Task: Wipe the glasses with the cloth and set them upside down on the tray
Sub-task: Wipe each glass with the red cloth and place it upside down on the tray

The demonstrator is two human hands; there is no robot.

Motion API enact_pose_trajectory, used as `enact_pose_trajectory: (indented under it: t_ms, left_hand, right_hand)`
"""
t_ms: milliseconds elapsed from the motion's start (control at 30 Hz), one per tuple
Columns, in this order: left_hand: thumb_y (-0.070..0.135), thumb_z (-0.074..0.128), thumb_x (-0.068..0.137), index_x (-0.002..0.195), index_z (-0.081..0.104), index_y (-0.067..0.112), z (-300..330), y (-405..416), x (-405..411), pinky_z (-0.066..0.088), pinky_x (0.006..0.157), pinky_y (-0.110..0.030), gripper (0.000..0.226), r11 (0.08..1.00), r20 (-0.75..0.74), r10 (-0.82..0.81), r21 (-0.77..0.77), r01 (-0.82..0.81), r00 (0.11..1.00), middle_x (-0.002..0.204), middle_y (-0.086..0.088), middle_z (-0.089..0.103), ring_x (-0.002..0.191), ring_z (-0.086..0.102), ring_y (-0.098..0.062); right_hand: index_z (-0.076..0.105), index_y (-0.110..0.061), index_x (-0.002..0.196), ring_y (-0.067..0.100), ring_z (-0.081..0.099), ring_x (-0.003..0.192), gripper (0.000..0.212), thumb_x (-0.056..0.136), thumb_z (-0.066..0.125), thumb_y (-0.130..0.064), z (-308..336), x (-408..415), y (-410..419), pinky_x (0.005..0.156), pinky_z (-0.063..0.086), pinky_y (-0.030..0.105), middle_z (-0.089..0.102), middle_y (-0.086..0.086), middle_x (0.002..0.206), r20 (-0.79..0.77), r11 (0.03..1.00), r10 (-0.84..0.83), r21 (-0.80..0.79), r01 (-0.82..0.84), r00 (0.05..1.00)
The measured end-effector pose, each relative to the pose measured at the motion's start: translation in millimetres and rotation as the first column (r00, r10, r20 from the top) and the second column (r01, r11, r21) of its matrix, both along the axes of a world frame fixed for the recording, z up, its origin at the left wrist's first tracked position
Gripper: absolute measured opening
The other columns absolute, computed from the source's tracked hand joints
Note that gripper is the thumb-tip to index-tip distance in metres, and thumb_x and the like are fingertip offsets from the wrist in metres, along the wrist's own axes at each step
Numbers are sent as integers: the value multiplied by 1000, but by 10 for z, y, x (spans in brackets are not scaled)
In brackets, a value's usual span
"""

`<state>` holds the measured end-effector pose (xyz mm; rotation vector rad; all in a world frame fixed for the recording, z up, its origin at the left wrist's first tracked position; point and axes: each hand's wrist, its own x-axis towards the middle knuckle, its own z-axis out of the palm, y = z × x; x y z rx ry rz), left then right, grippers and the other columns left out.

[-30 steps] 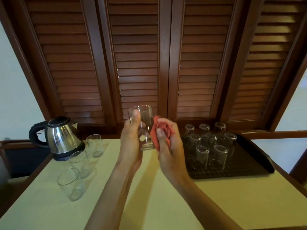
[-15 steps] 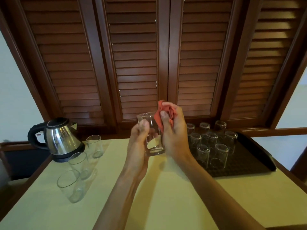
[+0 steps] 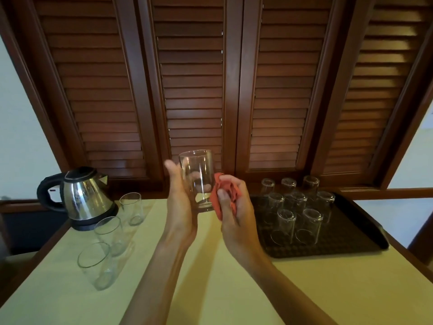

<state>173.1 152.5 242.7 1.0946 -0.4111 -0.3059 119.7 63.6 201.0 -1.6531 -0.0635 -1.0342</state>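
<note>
Along the far side, behind the table [image 3: 210, 289]: brown louvred shutters [image 3: 192, 90]. On the right half of the table, reaching its far edge: a dark tray [image 3: 365, 233], already carrying eight glasses [image 3: 287, 225] mouth down in three rows, with bare space at the tray's near edge. At the far left corner: a steel kettle [image 3: 85, 198]. Just beside it, in a line toward the near left edge: three upright glasses [image 3: 107, 233], probably not yet wiped.

Above the middle of the table, lifted clear of it: one glass [image 3: 198, 177], mouth up. Left hand [image 3: 181, 212] curled round its side and base, thumb raised beside the rim. Right hand [image 3: 234, 212] closed round a bunched red cloth [image 3: 223, 195], pressing it against the lower right of the glass wall.

Step in hand, by judgement: wiping the outside of this glass. Next move likely calls for turning the glass over and setting it down in the free near part of the tray, without knocking the neighbours. Then three more to wipe.
</note>
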Motion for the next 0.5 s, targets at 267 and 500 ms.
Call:
enact_pose_trajectory:
  t_ms: [267,500]
  left_hand:
    - [60,39,97,124,75,28,-92,21,-15,60,86,-39,55,996,63,-71,-44,74,995,117,-9,77,114,72,-25]
    - [71,38,91,148,55,26,-35,18,-83,62,81,-40,74,998,88,-57,27,55,995,129,-12,71,116,72,-27]
  right_hand:
    - [56,-28,124,24,63,108,28,100,49,-39,67,42,-28,90,57,39,58,11,120,31,999,38,33,-39,999]
    - [56,-26,126,27,67,109,31,99,54,-43,288,81,-135,93,57,49,64,9,120,3,979,48,197,-48,999]
